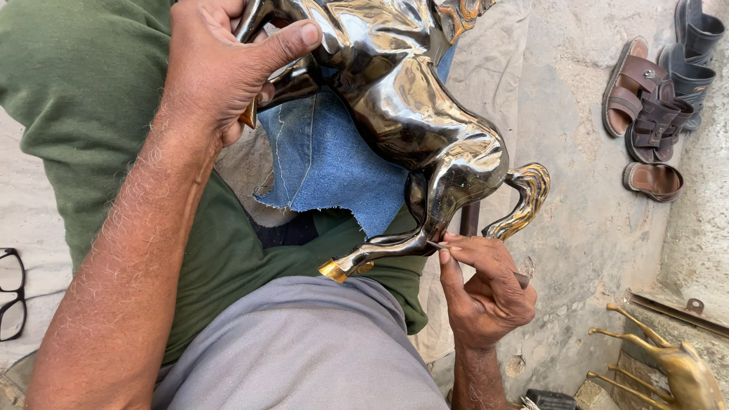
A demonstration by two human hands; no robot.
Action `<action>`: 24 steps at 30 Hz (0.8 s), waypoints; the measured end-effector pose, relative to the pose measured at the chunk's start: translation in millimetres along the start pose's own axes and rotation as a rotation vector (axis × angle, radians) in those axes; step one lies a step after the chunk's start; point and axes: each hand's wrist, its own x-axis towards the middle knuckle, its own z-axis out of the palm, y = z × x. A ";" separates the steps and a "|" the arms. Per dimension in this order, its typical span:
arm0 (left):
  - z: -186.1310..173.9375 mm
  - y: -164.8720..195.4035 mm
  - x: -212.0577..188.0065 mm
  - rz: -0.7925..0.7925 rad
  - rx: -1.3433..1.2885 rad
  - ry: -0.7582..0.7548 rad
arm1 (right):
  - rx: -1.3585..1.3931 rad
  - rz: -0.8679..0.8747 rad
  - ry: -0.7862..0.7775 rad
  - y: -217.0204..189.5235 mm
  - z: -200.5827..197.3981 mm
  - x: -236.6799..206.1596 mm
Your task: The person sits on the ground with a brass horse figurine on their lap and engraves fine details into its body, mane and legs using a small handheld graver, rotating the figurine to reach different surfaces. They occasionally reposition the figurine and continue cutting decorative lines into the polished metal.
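A shiny dark metal horse figure (410, 99) with golden hooves and tail lies across my lap on a blue denim cloth (326, 163). My left hand (220, 64) grips the horse's front legs near the top of the view, thumb pressed on the body. My right hand (482, 292) pinches a thin pointed tool (439, 245), its tip touching the horse's rear leg just above the golden hoof (334, 269). The tool's handle shows past my fingers at the right.
Green trousers and a grey shirt fill the lower left. Black glasses (11, 292) lie on the cloth at the left edge. Several sandals (653, 114) sit on the concrete floor top right. A golden metal animal figure (676, 364) stands bottom right.
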 end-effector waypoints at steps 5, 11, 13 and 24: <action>4.9 10.5 2.9 -0.050 -0.100 -0.028 | 0.176 0.084 0.193 10.6 4.7 -13.8; 19.7 20.1 -44.6 -0.267 -0.042 0.187 | 0.362 0.234 0.335 28.5 -7.3 -26.5; 28.4 17.4 -65.4 -0.349 -0.075 0.254 | 0.358 0.223 0.355 32.9 -12.0 -24.7; 47.1 -22.6 -127.3 -0.243 -0.408 0.455 | 0.122 0.113 0.411 31.1 -8.4 -0.8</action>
